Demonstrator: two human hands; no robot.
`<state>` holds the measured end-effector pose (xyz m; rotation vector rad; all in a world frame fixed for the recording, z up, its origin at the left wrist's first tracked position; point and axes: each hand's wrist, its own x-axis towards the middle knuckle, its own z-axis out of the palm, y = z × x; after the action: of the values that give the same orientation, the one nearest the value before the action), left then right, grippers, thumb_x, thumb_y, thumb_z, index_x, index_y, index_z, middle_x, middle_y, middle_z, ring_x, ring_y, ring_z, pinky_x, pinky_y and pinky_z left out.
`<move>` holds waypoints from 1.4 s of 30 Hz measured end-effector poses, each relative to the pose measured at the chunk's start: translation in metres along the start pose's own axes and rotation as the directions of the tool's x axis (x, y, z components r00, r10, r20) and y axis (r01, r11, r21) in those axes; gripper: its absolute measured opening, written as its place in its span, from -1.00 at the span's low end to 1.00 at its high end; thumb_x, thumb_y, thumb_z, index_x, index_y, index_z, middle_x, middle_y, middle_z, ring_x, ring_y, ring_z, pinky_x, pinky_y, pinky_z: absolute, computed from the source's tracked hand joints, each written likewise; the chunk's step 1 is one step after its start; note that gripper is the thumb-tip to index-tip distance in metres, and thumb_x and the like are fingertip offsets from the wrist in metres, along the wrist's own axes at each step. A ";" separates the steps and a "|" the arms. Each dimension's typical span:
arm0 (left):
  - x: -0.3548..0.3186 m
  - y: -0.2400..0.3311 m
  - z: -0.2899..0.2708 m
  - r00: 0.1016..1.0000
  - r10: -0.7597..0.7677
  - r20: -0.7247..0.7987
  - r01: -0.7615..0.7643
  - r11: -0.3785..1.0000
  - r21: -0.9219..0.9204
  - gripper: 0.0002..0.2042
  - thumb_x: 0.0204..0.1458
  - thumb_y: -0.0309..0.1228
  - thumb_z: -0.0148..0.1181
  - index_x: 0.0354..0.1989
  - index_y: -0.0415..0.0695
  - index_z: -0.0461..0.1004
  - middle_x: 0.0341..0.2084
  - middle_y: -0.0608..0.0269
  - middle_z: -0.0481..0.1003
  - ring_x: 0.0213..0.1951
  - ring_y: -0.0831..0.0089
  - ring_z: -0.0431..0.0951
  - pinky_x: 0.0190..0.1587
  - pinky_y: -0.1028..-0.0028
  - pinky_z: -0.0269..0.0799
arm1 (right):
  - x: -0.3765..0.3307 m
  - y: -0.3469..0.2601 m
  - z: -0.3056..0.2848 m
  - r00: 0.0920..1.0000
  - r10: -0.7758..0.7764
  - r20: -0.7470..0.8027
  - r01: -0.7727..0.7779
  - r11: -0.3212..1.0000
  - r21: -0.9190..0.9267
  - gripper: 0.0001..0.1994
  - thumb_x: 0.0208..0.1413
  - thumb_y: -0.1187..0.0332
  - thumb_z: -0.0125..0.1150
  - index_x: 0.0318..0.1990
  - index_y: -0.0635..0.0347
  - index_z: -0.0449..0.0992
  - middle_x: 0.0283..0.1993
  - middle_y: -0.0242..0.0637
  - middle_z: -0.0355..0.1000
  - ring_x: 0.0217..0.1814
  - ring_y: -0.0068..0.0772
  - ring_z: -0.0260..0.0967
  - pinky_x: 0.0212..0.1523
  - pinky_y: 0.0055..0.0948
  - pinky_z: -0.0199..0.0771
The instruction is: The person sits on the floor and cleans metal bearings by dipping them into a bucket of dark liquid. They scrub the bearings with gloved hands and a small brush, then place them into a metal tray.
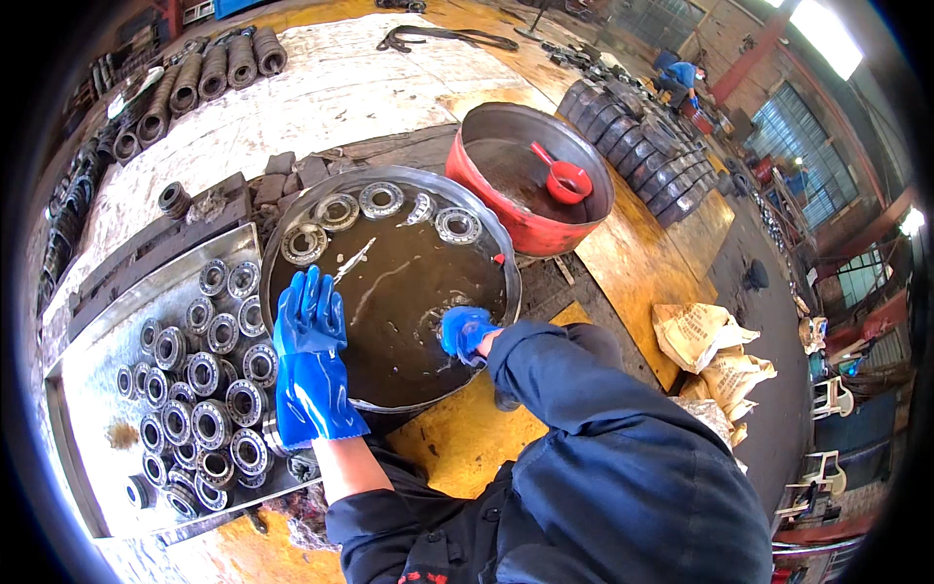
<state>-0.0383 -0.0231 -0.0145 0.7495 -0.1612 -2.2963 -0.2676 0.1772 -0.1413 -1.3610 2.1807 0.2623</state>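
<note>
A wide round metal basin of murky brown liquid stands before me. Several ball bearings lie along its far inner edge, partly in the liquid. My left hand, in a long blue rubber glove, is over the basin's left rim with its fingers stretched out and nothing visible in them. At the basin's right side, my right hand, also blue-gloved, dips into the liquid. Ripples surround it, and the liquid hides its fingertips and anything they may hold. A pale, thin strip shows on the liquid near my left fingers.
Left of the basin, a metal tray bears many bearings. Beyond the basin stands a red tub with a red ladle inside. Paper sacks lie at right, near yellow floor plates. Another person bends far off.
</note>
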 end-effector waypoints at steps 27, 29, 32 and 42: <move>-0.007 0.010 0.003 1.000 0.021 0.004 -0.021 1.000 -0.010 -0.61 0.32 -0.20 0.04 0.27 0.02 0.43 0.30 0.26 0.42 0.32 0.21 0.40 0.21 0.20 0.48 | 0.014 0.001 0.018 0.977 -0.140 -0.158 0.128 0.988 -0.081 -0.91 -0.04 0.28 0.37 -0.35 -0.09 0.72 -0.27 -0.31 0.65 -0.26 -0.16 0.60 -0.39 -0.13 0.48; -0.008 0.012 0.004 1.000 0.026 -0.008 -0.026 1.000 -0.013 -0.61 0.32 -0.20 0.04 0.28 0.01 0.42 0.30 0.26 0.41 0.32 0.21 0.40 0.21 0.20 0.48 | 0.022 -0.025 0.008 0.969 -0.248 -0.004 0.221 0.873 -0.435 -0.91 -0.04 0.28 0.38 -0.36 -0.09 0.72 -0.25 -0.30 0.66 -0.26 -0.14 0.60 -0.38 -0.13 0.49; -0.003 0.007 0.002 0.999 0.015 -0.032 -0.016 1.000 -0.009 -0.60 0.32 -0.20 0.04 0.29 0.01 0.41 0.31 0.26 0.41 0.32 0.20 0.40 0.20 0.19 0.49 | 0.030 -0.033 0.006 0.909 -0.371 0.192 0.404 0.667 -0.626 -0.88 -0.07 0.30 0.37 -0.33 -0.05 0.71 -0.25 -0.24 0.64 -0.29 -0.11 0.60 -0.37 -0.15 0.52; -0.010 0.012 0.005 0.999 0.036 -0.017 -0.036 0.999 0.010 -0.61 0.31 -0.20 0.05 0.26 0.00 0.44 0.27 0.25 0.45 0.31 0.21 0.41 0.18 0.21 0.51 | 0.042 0.009 0.052 0.927 -0.335 -0.168 0.274 0.911 -0.307 -0.91 -0.01 0.30 0.29 -0.41 -0.02 0.69 -0.35 -0.24 0.61 -0.29 -0.19 0.58 -0.32 -0.16 0.52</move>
<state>-0.0285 -0.0258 -0.0023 0.7651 -0.1767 -2.2560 -0.2714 0.1723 -0.2087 -1.9496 2.1153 0.3219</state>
